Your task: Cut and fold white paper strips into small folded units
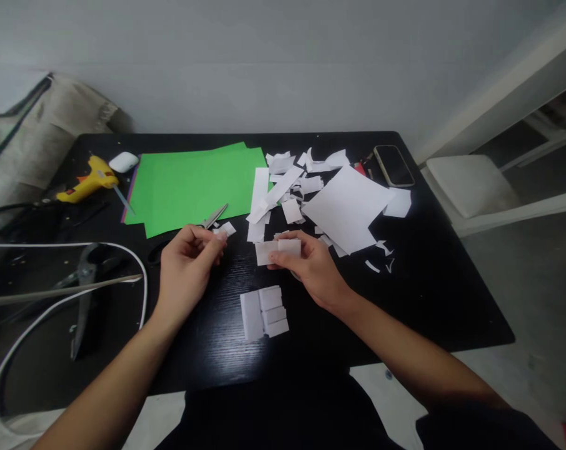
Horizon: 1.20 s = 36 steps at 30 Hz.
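White paper strip [278, 250] pinched in your right hand [313, 269], just off the green sheet's [193, 184] near right corner.
You grip it by its lower edge, probably to keep its face flat and visible; your left hand [187, 265] curls beside a small scrap [227, 229], and whether it holds that cannot be told. Scissors [213, 218] rest on the sheet's near edge, within reach; cut pieces [264, 310] lie stacked nearer you, apart from the offcuts [292, 181].

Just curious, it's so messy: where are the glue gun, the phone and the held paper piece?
glue gun [89, 180]: head view, yellow body.
phone [394, 165]: head view, screen middle.
paper piece [265, 252]: head view, white front face.
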Each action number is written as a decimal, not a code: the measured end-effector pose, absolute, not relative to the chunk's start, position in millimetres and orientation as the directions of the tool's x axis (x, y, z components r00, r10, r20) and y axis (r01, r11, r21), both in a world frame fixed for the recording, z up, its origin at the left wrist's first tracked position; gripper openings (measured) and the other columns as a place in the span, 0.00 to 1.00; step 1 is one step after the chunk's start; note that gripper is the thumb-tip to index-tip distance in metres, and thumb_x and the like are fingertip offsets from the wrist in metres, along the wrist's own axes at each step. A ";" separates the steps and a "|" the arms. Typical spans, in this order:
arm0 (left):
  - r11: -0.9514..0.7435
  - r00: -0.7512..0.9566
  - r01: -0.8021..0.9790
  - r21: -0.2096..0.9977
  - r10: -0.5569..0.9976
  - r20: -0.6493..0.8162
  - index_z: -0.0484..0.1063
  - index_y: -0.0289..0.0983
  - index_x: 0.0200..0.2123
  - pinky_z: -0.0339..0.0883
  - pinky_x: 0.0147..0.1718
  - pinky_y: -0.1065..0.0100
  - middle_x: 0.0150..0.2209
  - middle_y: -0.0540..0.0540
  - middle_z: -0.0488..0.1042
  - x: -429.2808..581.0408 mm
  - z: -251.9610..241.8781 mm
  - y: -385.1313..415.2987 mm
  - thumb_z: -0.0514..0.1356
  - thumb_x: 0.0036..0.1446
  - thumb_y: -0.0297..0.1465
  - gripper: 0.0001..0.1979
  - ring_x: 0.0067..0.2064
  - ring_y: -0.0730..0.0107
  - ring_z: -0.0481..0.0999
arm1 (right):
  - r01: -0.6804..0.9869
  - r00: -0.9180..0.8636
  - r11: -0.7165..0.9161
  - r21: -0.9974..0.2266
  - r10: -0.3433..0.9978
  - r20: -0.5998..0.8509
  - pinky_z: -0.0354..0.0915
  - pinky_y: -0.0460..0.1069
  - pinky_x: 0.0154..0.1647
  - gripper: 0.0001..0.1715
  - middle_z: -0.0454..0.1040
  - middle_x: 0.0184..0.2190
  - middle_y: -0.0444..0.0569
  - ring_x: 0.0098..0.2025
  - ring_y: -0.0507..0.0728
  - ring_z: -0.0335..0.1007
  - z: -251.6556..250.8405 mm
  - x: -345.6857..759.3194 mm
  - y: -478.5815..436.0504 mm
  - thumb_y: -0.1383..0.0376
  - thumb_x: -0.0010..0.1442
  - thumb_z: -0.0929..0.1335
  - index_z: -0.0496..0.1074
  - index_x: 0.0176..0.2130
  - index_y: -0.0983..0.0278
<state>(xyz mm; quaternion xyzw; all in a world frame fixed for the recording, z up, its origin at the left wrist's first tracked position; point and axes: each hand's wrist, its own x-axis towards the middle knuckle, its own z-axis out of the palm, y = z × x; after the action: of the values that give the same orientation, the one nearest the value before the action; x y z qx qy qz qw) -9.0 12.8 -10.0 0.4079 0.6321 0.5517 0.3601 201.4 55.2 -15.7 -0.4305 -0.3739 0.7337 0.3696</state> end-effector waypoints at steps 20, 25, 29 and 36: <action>0.186 0.081 0.052 0.981 0.979 -0.189 0.80 0.38 0.33 0.71 0.29 0.69 0.27 0.48 0.78 5.6 -9.1 8.0 0.67 0.60 0.37 0.08 0.28 0.70 0.75 | -0.246 -0.404 -0.460 -0.853 0.849 -0.341 0.79 0.53 0.46 0.21 0.77 0.35 0.44 0.39 0.55 0.76 -17.9 198.1 53.0 0.61 0.46 0.83 0.77 0.38 0.60; 0.197 0.118 0.007 0.980 0.973 -0.197 0.80 0.37 0.32 0.73 0.29 0.69 0.27 0.47 0.79 7.4 -8.3 7.9 0.67 0.60 0.35 0.08 0.28 0.70 0.77 | -0.232 -0.382 -0.428 -0.874 0.866 -0.322 0.78 0.50 0.42 0.22 0.77 0.34 0.42 0.37 0.53 0.75 -16.4 199.2 53.5 0.61 0.46 0.83 0.78 0.39 0.60; 0.200 0.149 0.026 0.979 0.968 -0.201 0.80 0.36 0.31 0.73 0.29 0.70 0.28 0.47 0.80 7.3 -7.7 7.1 0.67 0.61 0.35 0.09 0.28 0.71 0.77 | -0.210 -0.351 -0.384 -0.899 0.888 -0.297 0.78 0.50 0.41 0.25 0.78 0.33 0.42 0.36 0.53 0.76 -18.9 200.4 54.6 0.60 0.46 0.83 0.76 0.42 0.60; 0.155 0.046 0.089 0.984 0.986 -0.160 0.77 0.36 0.32 0.72 0.28 0.73 0.27 0.49 0.79 9.2 -13.4 4.3 0.65 0.63 0.37 0.11 0.28 0.74 0.77 | 0.086 -0.086 0.232 -0.969 0.971 0.224 0.75 0.60 0.56 0.30 0.75 0.54 0.53 0.56 0.62 0.74 -27.2 202.5 51.7 0.62 0.55 0.80 0.69 0.53 0.58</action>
<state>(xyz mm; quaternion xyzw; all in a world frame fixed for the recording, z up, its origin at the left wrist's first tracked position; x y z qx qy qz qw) 9.2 4.3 -13.4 0.4928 0.5454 0.4236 0.5294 202.5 51.7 -27.2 -0.4432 -0.5962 0.4333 0.5103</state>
